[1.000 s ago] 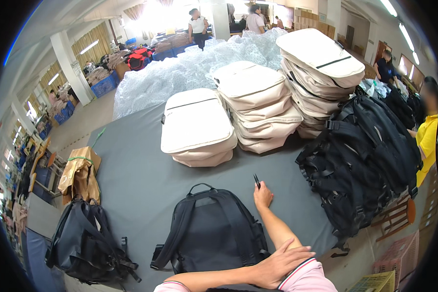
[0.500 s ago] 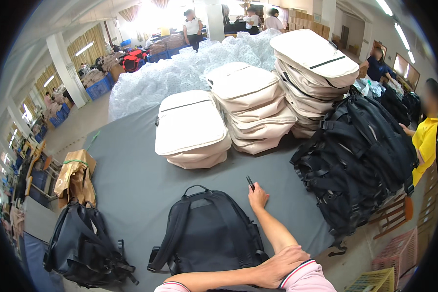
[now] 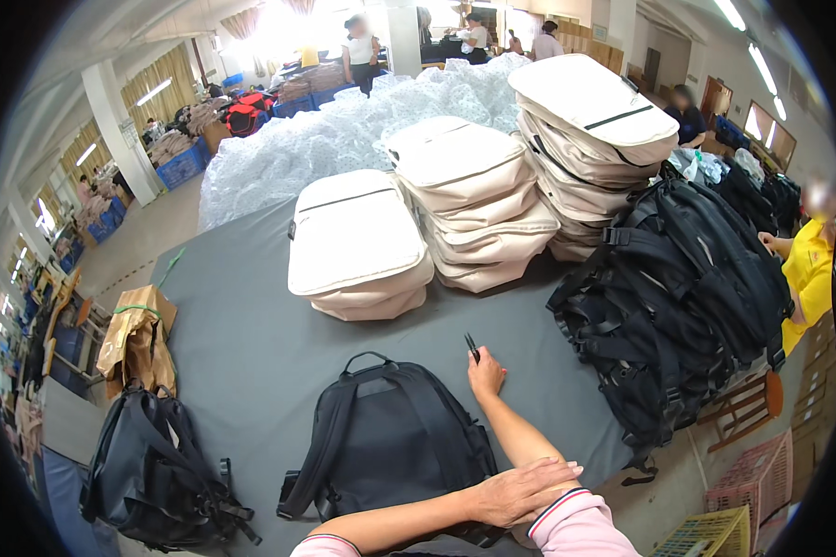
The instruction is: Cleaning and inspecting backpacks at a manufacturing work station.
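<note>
On the grey table a black backpack (image 3: pixel 385 441) lies right before me, its shoulder straps up and its top handle pointing away. My right hand (image 3: pixel 486 373) rests on the tabletop beyond the backpack's right side. It is closed round a slim black two-pointed tool, apparently thread snips (image 3: pixel 472 346), with the points sticking out forward. Across my body, my left hand (image 3: pixel 529 490) lies on my right forearm near the pink sleeve, its fingers stretched out and holding nothing. My left forearm covers the backpack's lower end.
Cream backpacks (image 3: pixel 358 232) stand in several stacks at the far side, before a heap of clear bubble wrap (image 3: pixel 279 167). Black backpacks (image 3: pixel 678 297) are piled at right. Another black backpack (image 3: pixel 153 464) and a brown paper bag (image 3: pixel 139 334) sit at left. A person in yellow (image 3: pixel 808 274) stands at right.
My left hand's fingers have loosened and straightened on the right forearm. The right hand keeps the snips in about the same place. The view has shifted slightly.
</note>
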Motion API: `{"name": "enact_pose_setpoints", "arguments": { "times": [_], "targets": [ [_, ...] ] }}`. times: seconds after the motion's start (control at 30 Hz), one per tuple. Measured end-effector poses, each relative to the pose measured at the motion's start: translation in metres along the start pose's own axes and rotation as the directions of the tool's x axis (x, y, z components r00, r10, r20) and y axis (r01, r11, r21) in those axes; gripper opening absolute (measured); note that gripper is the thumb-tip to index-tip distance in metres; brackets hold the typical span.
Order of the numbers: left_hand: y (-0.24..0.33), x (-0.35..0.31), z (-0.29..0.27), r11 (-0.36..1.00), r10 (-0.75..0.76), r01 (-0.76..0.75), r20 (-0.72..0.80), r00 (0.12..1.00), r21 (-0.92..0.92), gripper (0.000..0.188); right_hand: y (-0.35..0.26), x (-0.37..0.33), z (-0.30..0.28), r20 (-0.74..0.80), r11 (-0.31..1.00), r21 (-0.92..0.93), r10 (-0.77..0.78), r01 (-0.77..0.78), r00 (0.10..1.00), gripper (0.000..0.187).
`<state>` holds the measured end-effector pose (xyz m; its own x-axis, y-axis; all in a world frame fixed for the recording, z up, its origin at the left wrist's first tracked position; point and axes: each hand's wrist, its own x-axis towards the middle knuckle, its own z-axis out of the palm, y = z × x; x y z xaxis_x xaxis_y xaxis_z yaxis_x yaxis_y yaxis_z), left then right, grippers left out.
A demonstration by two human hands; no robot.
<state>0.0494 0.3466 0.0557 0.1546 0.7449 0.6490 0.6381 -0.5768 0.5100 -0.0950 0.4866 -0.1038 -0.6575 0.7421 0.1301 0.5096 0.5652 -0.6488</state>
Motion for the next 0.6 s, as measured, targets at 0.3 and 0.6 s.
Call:
{"name": "enact_pose_setpoints", "arguments": {
  "times": [0.3, 0.6],
  "targets": [
    [0.007, 0.015, -0.001, 0.999, -0.031, 0.025, -0.204, 0.978, -0.032, 0.036, 0.0, 0.006, 0.002, -0.011, 0.998, 0.028, 0.052, -0.051, 0.999, 0.03],
    [0.026, 0.021, 0.001, 0.972, -0.144, 0.117, -0.126, 0.981, -0.203, 0.051, 0.001, 0.007, 0.009, 0.152, 0.907, 0.367, 0.161, -0.207, 0.975, 0.04]
  ]
}}
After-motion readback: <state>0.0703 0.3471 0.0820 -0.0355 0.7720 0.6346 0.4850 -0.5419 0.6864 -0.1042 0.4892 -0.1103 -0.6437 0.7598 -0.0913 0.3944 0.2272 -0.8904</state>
